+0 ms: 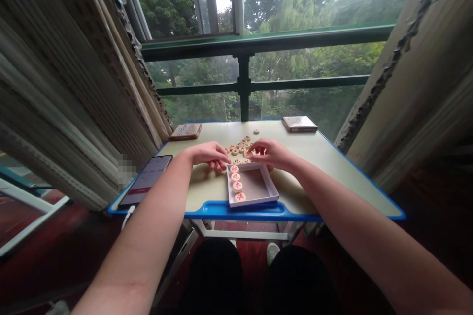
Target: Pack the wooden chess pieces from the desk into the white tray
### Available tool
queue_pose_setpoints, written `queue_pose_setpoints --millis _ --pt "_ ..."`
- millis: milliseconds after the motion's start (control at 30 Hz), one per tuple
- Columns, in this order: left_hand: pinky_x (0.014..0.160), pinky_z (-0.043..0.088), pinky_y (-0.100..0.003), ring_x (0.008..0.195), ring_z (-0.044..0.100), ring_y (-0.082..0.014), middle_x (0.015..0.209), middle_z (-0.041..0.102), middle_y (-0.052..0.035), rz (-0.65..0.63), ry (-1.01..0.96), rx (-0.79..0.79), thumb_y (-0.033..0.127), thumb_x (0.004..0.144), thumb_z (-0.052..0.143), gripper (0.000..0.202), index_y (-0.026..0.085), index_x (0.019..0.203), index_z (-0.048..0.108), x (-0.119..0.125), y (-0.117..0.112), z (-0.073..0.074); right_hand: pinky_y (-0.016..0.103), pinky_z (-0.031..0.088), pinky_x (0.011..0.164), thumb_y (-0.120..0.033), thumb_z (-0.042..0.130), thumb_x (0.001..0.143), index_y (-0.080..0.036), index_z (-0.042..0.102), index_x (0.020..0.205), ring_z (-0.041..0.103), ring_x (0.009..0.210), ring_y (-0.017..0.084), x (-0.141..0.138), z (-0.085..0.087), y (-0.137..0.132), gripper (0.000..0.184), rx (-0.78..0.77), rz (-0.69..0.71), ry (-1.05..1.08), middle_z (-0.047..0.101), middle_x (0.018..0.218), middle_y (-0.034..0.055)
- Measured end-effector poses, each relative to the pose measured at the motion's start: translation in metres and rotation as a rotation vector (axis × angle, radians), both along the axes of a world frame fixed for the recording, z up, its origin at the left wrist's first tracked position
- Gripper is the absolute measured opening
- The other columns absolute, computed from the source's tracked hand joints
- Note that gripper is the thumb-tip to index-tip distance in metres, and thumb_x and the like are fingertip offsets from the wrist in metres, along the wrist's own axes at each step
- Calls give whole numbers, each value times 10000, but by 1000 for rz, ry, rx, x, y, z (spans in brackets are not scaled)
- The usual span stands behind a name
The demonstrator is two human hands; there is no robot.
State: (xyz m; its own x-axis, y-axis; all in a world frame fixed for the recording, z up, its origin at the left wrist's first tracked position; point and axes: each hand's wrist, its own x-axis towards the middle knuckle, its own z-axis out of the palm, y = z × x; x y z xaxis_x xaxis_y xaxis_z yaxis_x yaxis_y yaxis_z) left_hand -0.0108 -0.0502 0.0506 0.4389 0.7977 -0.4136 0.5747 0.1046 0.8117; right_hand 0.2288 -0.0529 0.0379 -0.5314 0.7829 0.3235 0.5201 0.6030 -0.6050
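A shallow white box lies near the front edge of a pale table with a blue rim. Along its left wall sits a row of several round wooden chess discs with red characters. Behind the box lies a loose cluster of more discs. My left hand rests by the box's far left corner, fingers curled down onto the table beside the discs. My right hand hovers over the box's far edge, its fingers pinched on one disc.
A phone with a lit screen lies at the table's left edge, a cable hanging below it. A flat reddish box sits at the back left, a dark square box at the back right. A window railing stands beyond.
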Motion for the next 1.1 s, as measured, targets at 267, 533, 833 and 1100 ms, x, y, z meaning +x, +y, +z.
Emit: queue_pose_setpoints --millis 267,533,833,1100 --pt "443 426 -199 543 605 -130 645 674 -75 -61 13 -8 349 563 746 326 97 761 689 0 1 -3 230 375 527 -366 638 668 -138 670 812 458 574 102 -2 0 0 272 -23 -12 -9 536 659 12" --pt "465 431 -195 541 599 -122 604 666 -61 -64 6 65 324 595 725 266 105 743 693 1 0 -1 228 368 510 -414 629 671 -143 662 830 468 581 106 -1 2 -1 316 -32 -2 -29 554 688 19" --pt "448 412 -193 531 597 -123 581 657 -56 -84 26 75 306 593 715 256 104 749 697 4 -1 -1 230 363 517 -409 633 666 -150 667 819 462 578 106 -1 1 0 302 -27 3 -26 545 667 12" --pt "437 408 -197 495 583 -123 519 631 -39 1 18 141 293 574 711 196 114 638 663 1 2 -4 236 364 563 -375 636 688 -153 667 819 469 628 114 -7 3 -13 259 6 98 -11 572 706 19"
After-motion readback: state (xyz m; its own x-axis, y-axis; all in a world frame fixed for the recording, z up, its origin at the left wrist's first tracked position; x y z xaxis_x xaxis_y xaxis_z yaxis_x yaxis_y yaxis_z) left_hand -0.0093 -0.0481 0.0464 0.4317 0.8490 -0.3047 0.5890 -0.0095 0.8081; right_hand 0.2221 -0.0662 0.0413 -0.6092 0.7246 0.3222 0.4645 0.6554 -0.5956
